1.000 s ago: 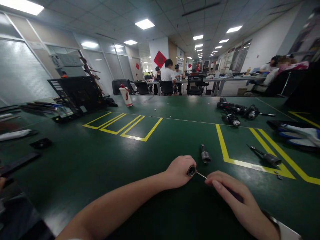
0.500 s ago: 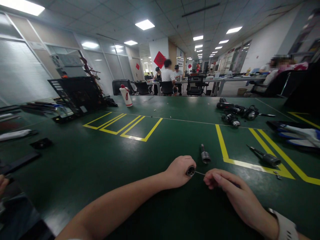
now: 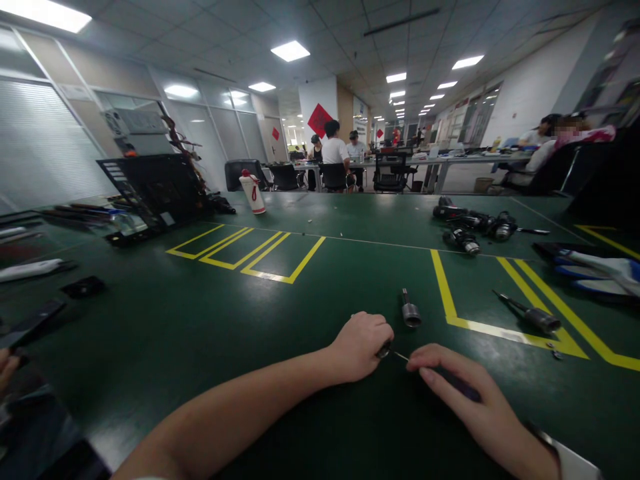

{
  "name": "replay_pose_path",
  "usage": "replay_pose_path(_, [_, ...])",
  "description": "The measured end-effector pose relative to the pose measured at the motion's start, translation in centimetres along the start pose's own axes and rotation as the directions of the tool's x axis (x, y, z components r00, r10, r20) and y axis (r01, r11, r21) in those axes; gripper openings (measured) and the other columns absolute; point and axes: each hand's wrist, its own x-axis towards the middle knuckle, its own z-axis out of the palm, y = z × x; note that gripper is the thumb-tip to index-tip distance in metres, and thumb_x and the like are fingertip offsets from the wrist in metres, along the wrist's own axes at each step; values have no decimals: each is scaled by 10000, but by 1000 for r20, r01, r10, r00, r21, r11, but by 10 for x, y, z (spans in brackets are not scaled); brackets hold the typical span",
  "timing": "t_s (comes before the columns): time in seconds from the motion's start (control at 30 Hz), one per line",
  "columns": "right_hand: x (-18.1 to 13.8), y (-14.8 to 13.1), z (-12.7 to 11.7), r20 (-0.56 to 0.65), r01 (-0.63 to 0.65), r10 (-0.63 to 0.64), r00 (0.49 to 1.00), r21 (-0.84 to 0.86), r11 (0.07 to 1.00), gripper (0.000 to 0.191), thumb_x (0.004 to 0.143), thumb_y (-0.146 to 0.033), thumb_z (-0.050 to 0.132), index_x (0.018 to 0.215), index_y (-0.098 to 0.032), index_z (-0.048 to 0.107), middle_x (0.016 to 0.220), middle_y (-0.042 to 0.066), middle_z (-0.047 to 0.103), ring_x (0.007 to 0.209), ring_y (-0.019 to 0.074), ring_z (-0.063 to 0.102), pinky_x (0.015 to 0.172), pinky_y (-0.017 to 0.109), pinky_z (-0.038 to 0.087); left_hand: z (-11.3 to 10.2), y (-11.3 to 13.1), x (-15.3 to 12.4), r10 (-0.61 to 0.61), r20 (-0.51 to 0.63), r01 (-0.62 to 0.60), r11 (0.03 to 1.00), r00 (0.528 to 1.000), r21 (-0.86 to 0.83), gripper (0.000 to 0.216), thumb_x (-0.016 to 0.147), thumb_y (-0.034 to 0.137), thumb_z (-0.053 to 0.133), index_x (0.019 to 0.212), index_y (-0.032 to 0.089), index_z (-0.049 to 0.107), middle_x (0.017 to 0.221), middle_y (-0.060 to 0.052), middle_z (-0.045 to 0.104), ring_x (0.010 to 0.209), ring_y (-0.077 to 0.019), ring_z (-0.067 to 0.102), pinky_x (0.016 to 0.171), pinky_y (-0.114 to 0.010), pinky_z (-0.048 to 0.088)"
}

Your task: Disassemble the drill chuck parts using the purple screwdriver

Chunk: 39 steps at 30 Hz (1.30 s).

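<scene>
My left hand (image 3: 361, 348) is closed around a round metal part (image 3: 384, 349); only its dark, rimmed end shows past the fingers. Facing it, my right hand (image 3: 463, 400) grips a thin screwdriver (image 3: 465, 387) with a dark handle. Its slim shaft points left toward the metal part, and the tip appears just short of it. Just beyond my hands lies a metal cup-shaped part with a narrow stem (image 3: 411, 315). Farther right, a similar part with a longer, thin stem (image 3: 540, 319) rests near the yellow tape, with small metal pieces (image 3: 555, 352) beside it.
Yellow tape outlines (image 3: 270, 275) mark the green table (image 3: 210, 320). A white bottle with a red cap (image 3: 253, 192) stands at the back. Black tools (image 3: 475, 223) and blue-white gloves (image 3: 600, 270) lie right. Another person's hand (image 3: 7, 365) shows at the left edge.
The metal part has turned in my left hand, so its open end faces me less. My right hand has rolled and shifted slightly down, showing the screwdriver's handle; the tip has drawn off the part.
</scene>
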Motion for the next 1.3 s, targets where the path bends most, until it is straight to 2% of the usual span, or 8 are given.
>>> replay_pose_path(0.13, [4,5,-5,27,-195,193,981,164,967,225,848,-387,557,879,-229,713,904,53,717,890,239,658,793,385,526,-3,-2,-1,-39,-32,35,993,999,-115,91,767,103,560,818,164,517,825,-12,549,785,-150,523,728,-274,397])
replay_pose_path(0.27, [4,10,-3,52,-277,274,960,304,912,255,847,-409,564,940,-217,705,968,67,712,933,248,648,838,422,508,-1,-7,0,-68,-89,44,966,994,-254,94,747,101,585,790,155,523,802,-4,538,755,-136,519,699,-253,411])
replay_pose_path(0.47, [2,4,-3,-23,-157,163,986,155,975,234,843,-403,562,936,-240,702,949,62,702,928,244,647,820,397,517,4,-11,2,-122,-96,83,936,988,-342,103,744,123,603,815,153,535,845,-14,554,762,-135,523,670,-240,421])
replay_pose_path(0.57, [1,0,-1,-69,-11,13,998,27,1000,194,832,-373,577,884,-243,712,925,67,687,936,245,640,813,380,525,4,-8,2,-141,-70,118,958,988,-261,97,746,115,595,812,159,539,853,-18,563,765,-144,521,686,-259,417])
replay_pose_path(0.67, [0,-1,1,-77,43,-46,996,-30,999,172,830,-349,585,852,-247,721,916,72,683,965,249,627,839,386,515,3,-3,1,-117,-44,111,987,992,-119,83,759,111,572,817,161,540,847,-23,566,768,-157,514,695,-281,401])
replay_pose_path(0.8, [1,1,0,-44,-10,11,999,36,999,205,833,-385,576,836,-249,729,917,71,691,956,251,633,837,384,517,3,-1,0,-64,-57,61,997,996,-55,81,774,108,550,833,161,534,846,-23,559,767,-156,507,705,-284,390])
replay_pose_path(1.13, [4,8,-2,13,-253,258,966,247,935,262,822,-435,584,916,-234,722,999,76,710,974,274,633,869,426,486,5,-10,2,-101,-141,52,947,985,-317,99,727,94,593,774,152,528,793,-10,545,730,-135,512,659,-242,402])
replay_pose_path(1.3, [2,5,-1,-36,-152,159,987,150,977,226,837,-396,569,922,-248,717,971,66,695,969,257,629,855,389,493,7,-9,2,-97,-153,51,958,983,-281,103,736,107,602,800,153,535,821,-10,554,742,-134,510,665,-242,399])
